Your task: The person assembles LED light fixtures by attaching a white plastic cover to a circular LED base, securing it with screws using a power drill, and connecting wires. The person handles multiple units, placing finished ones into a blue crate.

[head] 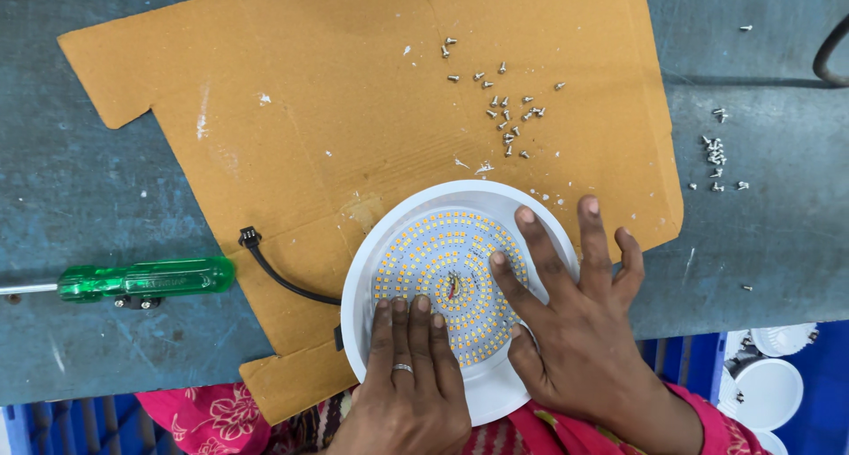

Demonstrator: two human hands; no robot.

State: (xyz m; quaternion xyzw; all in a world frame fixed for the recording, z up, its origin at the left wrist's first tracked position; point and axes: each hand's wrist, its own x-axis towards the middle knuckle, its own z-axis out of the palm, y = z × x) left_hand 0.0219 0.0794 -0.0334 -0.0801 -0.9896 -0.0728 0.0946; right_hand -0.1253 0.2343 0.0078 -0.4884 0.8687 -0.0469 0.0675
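Looking down from the head view: both hands are pressing flat on a round white lamp housing [495, 393] that is sitting on the near edge of a brown cardboard sheet [309, 92], itself lying on a grey-blue table [97, 181].

The left hand [409, 384] is resting with fingers [402, 327] held together and extended, tips lying on the near part of the circular LED board [447, 269] inside the housing; a ring is showing on one finger. Nothing is being gripped; the hand is lying open.

The right hand [579, 344] is spreading its fingers [544, 252] wide, index and thumb lying on the LED board, the others reaching over the housing rim onto the cardboard. It is also lying open, palm down, grasping nothing.

A black cable [283, 278] with a small connector is leaving the housing at its left side. A green-handled screwdriver [141, 280] is lying on the table, well apart to the left. Small screws [504, 110] are lying scattered on the cardboard beyond the housing; a second loose group of screws [715, 150] is lying on the table to the right. White round parts [769, 389] are showing at the lower right corner.
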